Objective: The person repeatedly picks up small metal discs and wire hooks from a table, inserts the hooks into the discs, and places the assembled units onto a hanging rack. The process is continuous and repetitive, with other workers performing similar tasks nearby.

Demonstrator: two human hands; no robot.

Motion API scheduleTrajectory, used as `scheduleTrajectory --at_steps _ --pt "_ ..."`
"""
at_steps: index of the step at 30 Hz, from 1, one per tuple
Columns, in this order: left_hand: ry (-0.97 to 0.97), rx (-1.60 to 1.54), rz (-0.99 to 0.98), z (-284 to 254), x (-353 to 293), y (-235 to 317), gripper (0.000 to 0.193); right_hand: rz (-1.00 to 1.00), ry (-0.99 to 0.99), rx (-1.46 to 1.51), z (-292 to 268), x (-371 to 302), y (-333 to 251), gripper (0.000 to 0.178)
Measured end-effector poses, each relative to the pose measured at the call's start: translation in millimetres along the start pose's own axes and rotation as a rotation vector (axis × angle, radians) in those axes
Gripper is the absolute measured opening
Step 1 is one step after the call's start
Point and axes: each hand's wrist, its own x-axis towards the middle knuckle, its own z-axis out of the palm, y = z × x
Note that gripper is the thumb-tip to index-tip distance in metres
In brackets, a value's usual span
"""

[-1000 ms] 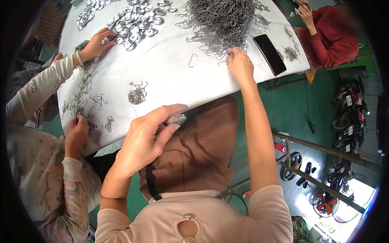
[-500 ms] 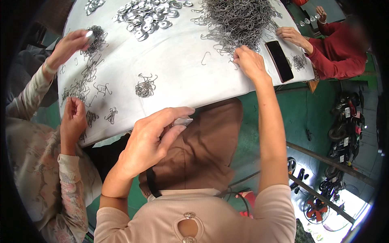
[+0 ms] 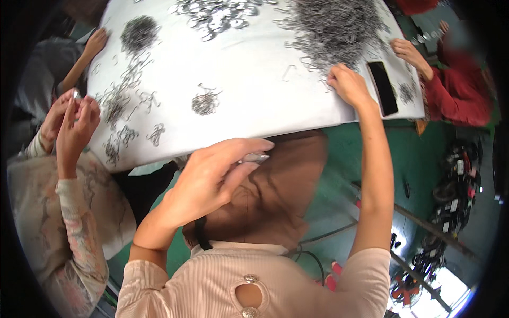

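My left hand is held in front of the table's near edge, thumb and fingers closed on a shiny silver metal disc. My right hand reaches over the table to the near edge of a large heap of thin grey wire hooks. Its fingers are pinched together, and their tips are partly hidden, so what they hold cannot be made out. A stray wire hook lies left of that hand. A small bunch of hooks sits nearer to me, beyond my left hand.
On the white-covered table a pile of silver discs lies at the back. A black phone is right of my right hand. More hooks lie at left. A person at left holds a small disc; a red-sleeved person's hand rests at right.
The whole view has shifted, so the table sits lower and farther right. The person at left has drawn both hands together off the table's edge. My own hands keep nearly the same pose.
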Motion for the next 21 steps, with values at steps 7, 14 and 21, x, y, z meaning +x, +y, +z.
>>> scheduleTrajectory --at_steps 7,14,21 --pt "-0.010 -0.056 0.045 7 -6 -9 0.032 0.088 0.060 0.907 11 12 24 0.010" --pt "-0.001 -0.064 0.065 7 -10 -16 0.033 0.347 -0.076 1.197 8 15 6 0.010" --pt "-0.011 -0.049 0.045 3 -6 -12 0.034 0.301 0.064 0.855 -18 8 4 0.021"
